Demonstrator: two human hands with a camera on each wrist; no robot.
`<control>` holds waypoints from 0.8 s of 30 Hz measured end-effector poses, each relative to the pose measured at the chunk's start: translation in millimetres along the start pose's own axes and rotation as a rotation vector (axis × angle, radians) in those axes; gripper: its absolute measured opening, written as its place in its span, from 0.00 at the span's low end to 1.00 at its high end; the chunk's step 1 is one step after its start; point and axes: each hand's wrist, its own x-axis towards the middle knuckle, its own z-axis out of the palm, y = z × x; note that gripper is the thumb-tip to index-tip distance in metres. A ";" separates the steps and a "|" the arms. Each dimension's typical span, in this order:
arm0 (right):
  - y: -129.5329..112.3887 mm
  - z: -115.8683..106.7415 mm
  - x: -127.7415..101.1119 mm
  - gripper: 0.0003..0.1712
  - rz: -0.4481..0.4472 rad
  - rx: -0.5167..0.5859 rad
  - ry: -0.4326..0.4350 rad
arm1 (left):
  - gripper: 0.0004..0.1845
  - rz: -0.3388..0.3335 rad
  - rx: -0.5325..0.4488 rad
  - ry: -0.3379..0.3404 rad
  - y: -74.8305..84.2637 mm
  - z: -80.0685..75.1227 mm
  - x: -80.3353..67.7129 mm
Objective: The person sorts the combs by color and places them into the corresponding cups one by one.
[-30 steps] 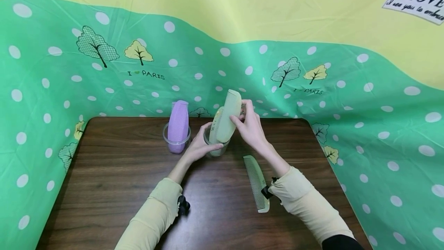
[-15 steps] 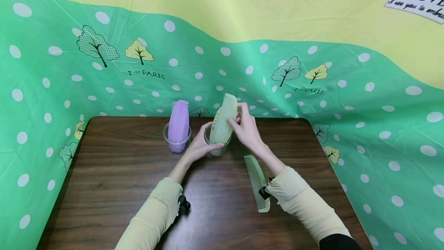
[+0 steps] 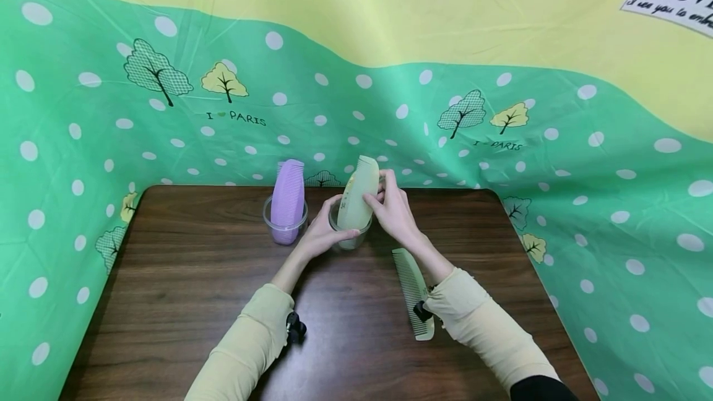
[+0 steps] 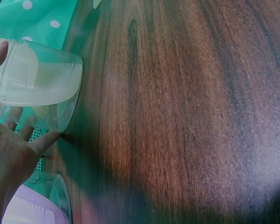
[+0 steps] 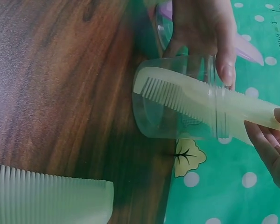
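My left hand (image 3: pixel 323 231) grips a clear plastic cup (image 3: pixel 350 234) on the brown wooden table (image 3: pixel 195 289); its fingers (image 5: pixel 214 32) wrap the cup's wall (image 5: pixel 177 112). My right hand (image 3: pixel 392 209) pinches a pale green comb (image 3: pixel 359 194) that stands tilted with its lower end inside that cup (image 4: pixel 37 93). In the right wrist view the comb (image 5: pixel 196 100) has its teeth end near the cup's bottom. A second pale green comb (image 3: pixel 412 293) lies flat on the table beside my right forearm.
A purple comb (image 3: pixel 288 197) stands in another clear cup (image 3: pixel 284 228) to the left. A green and yellow polka-dot cloth (image 3: pixel 501 110) walls the table at the back and sides. Bare wood lies in front of the cups.
The green comb has sunk lower into the cup, and my right hand came down with it. My left hand stayed on the cup.
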 end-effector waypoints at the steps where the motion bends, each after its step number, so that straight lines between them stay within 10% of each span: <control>1: 0.8 0.7 -0.3 0.26 0.002 0.000 0.000 | 0.53 0.003 -0.002 0.000 -0.1 0.0 0.0; 24: 23.3 18.9 -3.5 0.27 0.122 -0.036 0.025 | 0.54 -0.012 0.000 -0.007 -1.5 -0.7 0.1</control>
